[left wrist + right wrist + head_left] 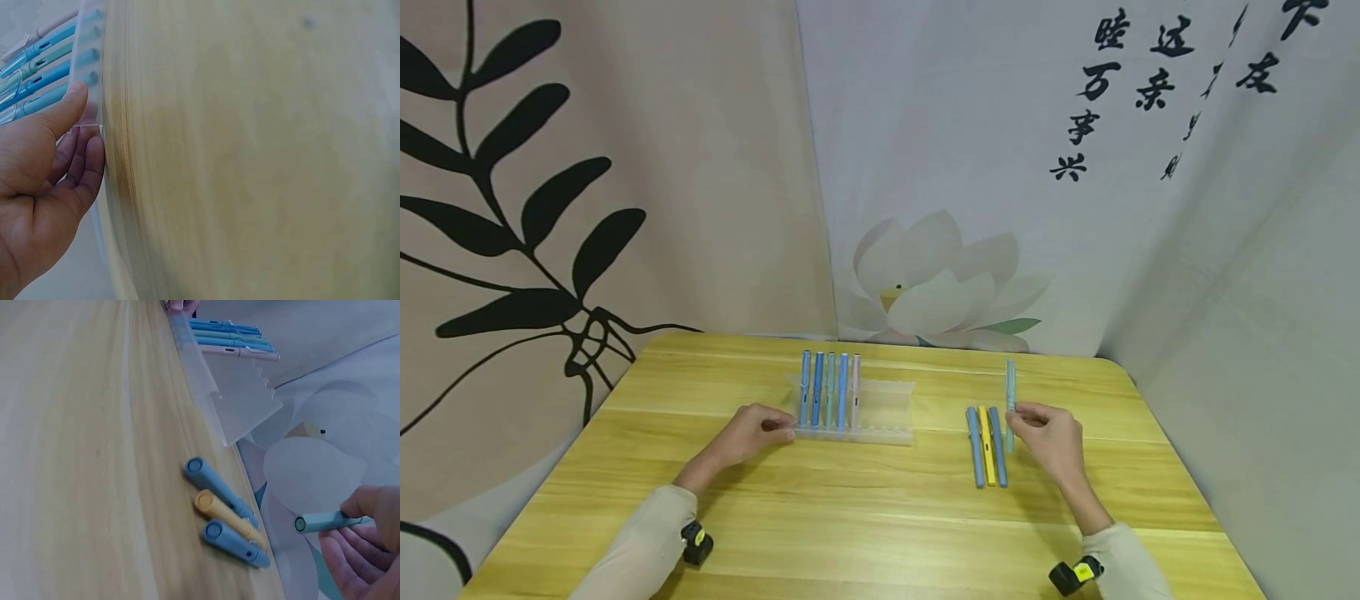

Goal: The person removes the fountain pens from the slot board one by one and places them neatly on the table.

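At its left end, my left hand (754, 431) pinches a clear plastic pen rack (886, 412) between thumb and fingers; the thumb lies on the rack's lip in the left wrist view. Several pens lean side by side in its left part: blue ones, a green pen (831, 387) and a pale pink pen (855, 392). To the right, my right hand (1054, 439) holds a light green pen (315, 522) between thumb and fingers, lifted clear of the table. Beside it lie a yellow pen (987, 447) and two blue pens, the left one (975, 447) and the right one (997, 447).
The wooden table (850, 525) has its far edge against a hanging cloth (955, 167) with a printed flower and characters. Another cloth with dark printed leaves (527, 308) hangs at the left. Each wrist carries a small black camera.
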Tool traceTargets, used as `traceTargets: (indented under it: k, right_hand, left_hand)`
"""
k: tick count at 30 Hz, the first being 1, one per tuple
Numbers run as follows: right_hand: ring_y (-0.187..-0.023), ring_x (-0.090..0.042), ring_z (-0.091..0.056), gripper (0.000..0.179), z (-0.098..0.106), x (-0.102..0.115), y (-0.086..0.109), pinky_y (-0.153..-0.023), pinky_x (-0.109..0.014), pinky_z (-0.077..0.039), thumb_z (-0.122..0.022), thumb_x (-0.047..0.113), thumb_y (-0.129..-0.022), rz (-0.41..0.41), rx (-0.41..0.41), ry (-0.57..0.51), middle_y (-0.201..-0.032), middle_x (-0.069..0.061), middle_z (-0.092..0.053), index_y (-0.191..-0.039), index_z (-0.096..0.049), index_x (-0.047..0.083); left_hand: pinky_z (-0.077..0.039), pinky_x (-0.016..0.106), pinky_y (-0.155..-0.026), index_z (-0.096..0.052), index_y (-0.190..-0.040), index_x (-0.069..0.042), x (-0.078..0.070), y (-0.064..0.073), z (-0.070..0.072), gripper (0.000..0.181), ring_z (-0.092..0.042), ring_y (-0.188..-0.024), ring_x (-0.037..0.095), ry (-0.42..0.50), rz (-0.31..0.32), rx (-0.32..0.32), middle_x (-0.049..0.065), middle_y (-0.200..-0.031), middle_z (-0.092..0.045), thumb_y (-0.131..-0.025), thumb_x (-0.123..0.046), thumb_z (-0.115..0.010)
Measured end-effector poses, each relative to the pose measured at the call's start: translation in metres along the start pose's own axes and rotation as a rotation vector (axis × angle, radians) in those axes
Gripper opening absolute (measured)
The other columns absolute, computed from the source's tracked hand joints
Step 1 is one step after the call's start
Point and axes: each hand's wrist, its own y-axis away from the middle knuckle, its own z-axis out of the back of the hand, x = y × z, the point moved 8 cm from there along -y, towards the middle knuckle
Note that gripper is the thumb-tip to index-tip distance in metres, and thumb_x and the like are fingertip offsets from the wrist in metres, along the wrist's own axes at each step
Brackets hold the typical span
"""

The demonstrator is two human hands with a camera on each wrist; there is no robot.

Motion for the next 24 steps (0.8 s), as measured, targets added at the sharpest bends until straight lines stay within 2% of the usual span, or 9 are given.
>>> traceTargets:
  k: [14, 24]
  right_hand:
    - [-0.080, -0.021, -0.074, 0.029, 0.002, -0.024, 0.009, -0.061, -0.024, -0.056, -0.077, 0.024, -0.093, -0.075, 0.046, 0.082, -0.095, -0.013, -0.078, -0.110, -0.079, 0.001]
    - [-0.079, -0.019, -0.073, 0.028, -0.003, -0.039, 0.013, -0.063, -0.026, -0.057, -0.078, 0.024, -0.091, -0.120, 0.070, 0.118, -0.092, -0.011, -0.078, -0.107, -0.080, 0.001]
  left_hand:
    - [-0.058, 0.042, -0.091, -0.074, -0.122, -0.004, 0.003, 0.001, -0.001, 0.030, -0.070, -0.105, 0.024, 0.015, -0.003, 0.015, 0.011, -0.117, -0.074, -0.098, -0.022, -0.071]
    - [-0.059, 0.043, -0.090, -0.075, -0.120, -0.003, 0.000, 0.001, 0.000, 0.028, -0.070, -0.103, 0.024, 0.005, -0.017, -0.004, 0.012, -0.115, -0.075, -0.098, -0.020, -0.071]
